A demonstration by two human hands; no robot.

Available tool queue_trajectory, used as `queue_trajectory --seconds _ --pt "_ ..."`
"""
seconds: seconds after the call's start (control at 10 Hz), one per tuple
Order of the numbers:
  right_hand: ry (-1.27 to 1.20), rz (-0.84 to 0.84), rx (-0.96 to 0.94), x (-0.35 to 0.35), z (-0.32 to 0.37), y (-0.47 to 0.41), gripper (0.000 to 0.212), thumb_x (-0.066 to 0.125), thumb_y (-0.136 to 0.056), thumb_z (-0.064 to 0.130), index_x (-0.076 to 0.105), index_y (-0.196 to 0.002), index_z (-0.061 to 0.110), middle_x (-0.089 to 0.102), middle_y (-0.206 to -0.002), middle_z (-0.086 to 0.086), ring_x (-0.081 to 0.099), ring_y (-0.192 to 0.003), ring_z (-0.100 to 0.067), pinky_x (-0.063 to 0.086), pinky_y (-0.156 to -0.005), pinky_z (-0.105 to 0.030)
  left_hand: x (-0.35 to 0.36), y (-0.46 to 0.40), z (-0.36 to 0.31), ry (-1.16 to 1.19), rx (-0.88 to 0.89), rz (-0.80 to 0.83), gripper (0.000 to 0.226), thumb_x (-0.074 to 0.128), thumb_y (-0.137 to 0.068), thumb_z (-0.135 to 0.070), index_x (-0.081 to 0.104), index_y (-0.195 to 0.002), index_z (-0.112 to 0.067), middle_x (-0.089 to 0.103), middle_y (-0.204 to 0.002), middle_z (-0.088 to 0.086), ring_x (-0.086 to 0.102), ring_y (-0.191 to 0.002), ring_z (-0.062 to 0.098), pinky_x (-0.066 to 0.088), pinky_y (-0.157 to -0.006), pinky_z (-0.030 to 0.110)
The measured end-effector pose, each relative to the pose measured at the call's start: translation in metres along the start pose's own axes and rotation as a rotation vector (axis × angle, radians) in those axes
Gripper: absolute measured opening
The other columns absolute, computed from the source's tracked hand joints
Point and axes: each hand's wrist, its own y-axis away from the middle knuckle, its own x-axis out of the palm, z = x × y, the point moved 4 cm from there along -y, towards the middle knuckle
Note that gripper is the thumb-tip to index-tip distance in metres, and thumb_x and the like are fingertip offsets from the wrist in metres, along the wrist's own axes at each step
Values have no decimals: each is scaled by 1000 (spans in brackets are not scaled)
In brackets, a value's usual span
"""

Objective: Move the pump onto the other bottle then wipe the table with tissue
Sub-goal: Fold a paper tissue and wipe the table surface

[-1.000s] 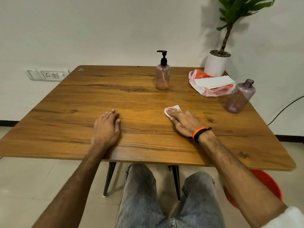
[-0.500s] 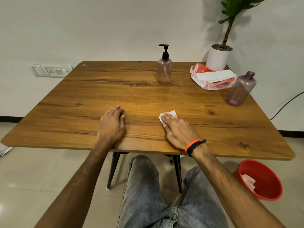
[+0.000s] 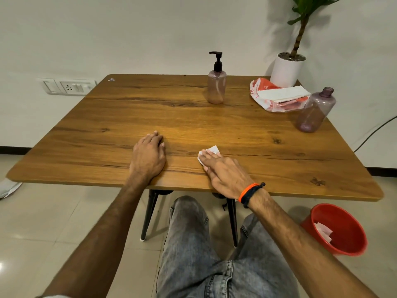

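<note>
My right hand (image 3: 225,173) lies flat on a white tissue (image 3: 211,152) and presses it against the wooden table (image 3: 129,117) near the front edge; only the tissue's far corner shows beyond my fingers. My left hand (image 3: 149,155) rests palm down on the table to the left, holding nothing. A pinkish bottle (image 3: 216,88) stands upright at the back middle with a black pump (image 3: 217,61) on it. A second, wider purple bottle (image 3: 314,111) stands at the right with an open neck and no pump.
A red and white tissue packet (image 3: 277,96) lies at the back right beside a white pot (image 3: 286,70) with a plant. A red bin (image 3: 337,230) with tissues inside stands on the floor at the right. My knees are under the table's front edge.
My right hand has dragged the tissue towards the table's front edge and a little leftwards. The camera has tilted down, so the red bin now shows. My left hand has stayed put.
</note>
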Motion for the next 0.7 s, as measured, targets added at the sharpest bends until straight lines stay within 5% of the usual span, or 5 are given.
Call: queue_trajectory --seconds 0.4,0.5,0.6,0.7 --pt "-44 111 -201 4 22 47 54 37 -97 4 28 -150 14 21 -158 -2 14 -147 -8 -3 -114 -12 1 6 -1 -17 4 -8 44 40 -101 -31 48 -140 -12 41 -152 8 33 -141 25 23 -117 46" --pt "-199 132 -198 4 28 56 51 40 -97 2 38 -146 14 31 -154 1 23 -144 -5 7 -119 -19 1 6 -1 -20 4 -11 44 40 -101 -31 48 -140 -12 40 -152 8 33 -142 26 23 -117 46" --pt "-610 166 -79 -5 18 53 38 47 -99 10 53 -135 22 52 -140 1 44 -133 -7 33 -114 -30 2 5 -1 -21 5 -7 45 40 -100 -32 48 -140 -12 41 -152 7 34 -141 25 24 -117 47" --pt "-1122 151 92 -22 8 44 33 46 -99 14 59 -129 19 68 -115 -15 69 -92 -20 58 -76 -29 2 4 -1 -25 2 -13 44 40 -100 -32 49 -139 -13 42 -151 7 34 -141 26 25 -116 48"
